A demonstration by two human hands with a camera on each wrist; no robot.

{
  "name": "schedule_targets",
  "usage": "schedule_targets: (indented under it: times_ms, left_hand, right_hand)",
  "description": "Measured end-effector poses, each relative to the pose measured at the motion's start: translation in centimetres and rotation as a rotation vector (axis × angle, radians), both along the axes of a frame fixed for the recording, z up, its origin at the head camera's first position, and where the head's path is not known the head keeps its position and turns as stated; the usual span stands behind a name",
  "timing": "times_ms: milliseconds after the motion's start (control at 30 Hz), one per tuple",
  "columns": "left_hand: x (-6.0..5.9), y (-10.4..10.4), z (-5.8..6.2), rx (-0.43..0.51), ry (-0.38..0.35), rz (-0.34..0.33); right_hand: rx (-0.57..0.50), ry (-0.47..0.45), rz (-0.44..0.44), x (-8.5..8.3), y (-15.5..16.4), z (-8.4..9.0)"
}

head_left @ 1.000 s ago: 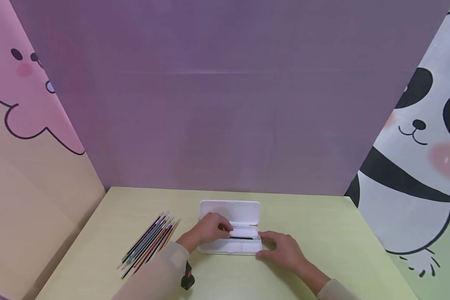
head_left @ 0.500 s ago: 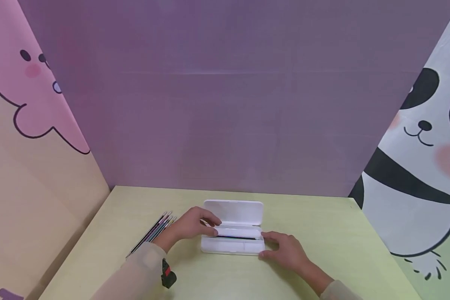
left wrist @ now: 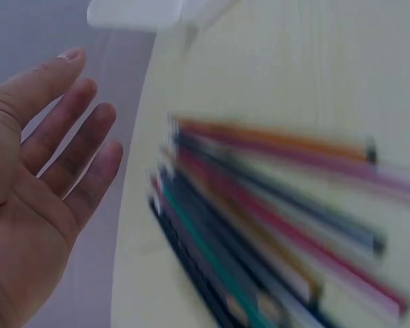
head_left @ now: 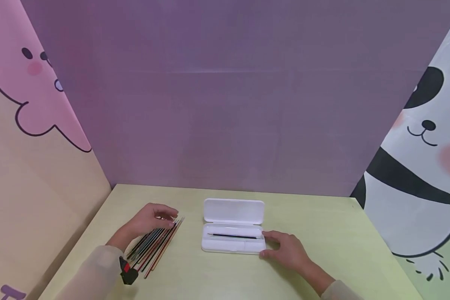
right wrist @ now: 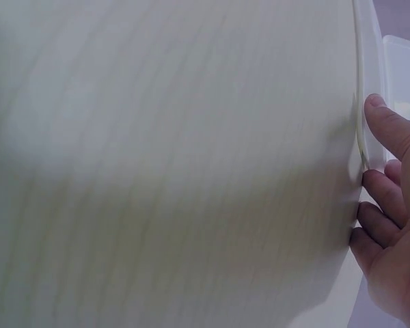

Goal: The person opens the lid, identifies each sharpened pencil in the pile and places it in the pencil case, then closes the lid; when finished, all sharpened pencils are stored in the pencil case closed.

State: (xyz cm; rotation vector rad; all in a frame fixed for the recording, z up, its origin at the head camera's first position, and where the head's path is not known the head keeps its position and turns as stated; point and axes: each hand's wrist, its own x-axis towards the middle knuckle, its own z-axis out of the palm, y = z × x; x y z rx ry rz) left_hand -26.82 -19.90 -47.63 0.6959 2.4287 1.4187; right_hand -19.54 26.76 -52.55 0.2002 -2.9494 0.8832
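Note:
A white pencil case [head_left: 233, 211] lies with its lid raised at the middle of the table. One dark pencil [head_left: 234, 236] rests lengthwise inside it. My right hand [head_left: 288, 251] holds the case's right end, thumb at the near corner and fingers at the far one; the right wrist view shows the thumb on the case wall [right wrist: 371, 75]. To the left, my left hand [head_left: 147, 221] hovers over the far ends of a bundle of pencils [head_left: 158, 246]. In the left wrist view, its fingers [left wrist: 82, 147] are spread and hold nothing, with blurred pencils [left wrist: 260, 212] beside them.
The pale wooden table [head_left: 307, 216] ends at a purple panel [head_left: 228, 125] at the back. A black and red device [head_left: 128, 273] hangs at my left wrist, close to the pencils. Cartoon-printed walls stand on both sides.
My left hand has let go of the dark pencil in the case and moved left to the pencil bundle. My right hand has stayed at the case's right end.

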Motion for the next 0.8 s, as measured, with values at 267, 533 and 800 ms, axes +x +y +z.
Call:
schedule_targets:
  times_ms: [267, 533, 800]
  left_hand:
    - [0.0, -4.8, -1.9, 0.014, -0.091, 0.052]
    - [-0.5, -6.6, -3.8, 0.042, -0.124, 0.077]
    - [-0.3, -7.2, -4.4, 0.0, -0.099, 0.105]
  right_hand:
    - [0.003, 0.008, 0.012, 0.2, 0.0, 0.2]
    - [0.008, 0.012, 0.01, 0.2, 0.1, 0.2]
    - [-0.01, 0.014, 0.005, 0.2, 0.0, 0.0]
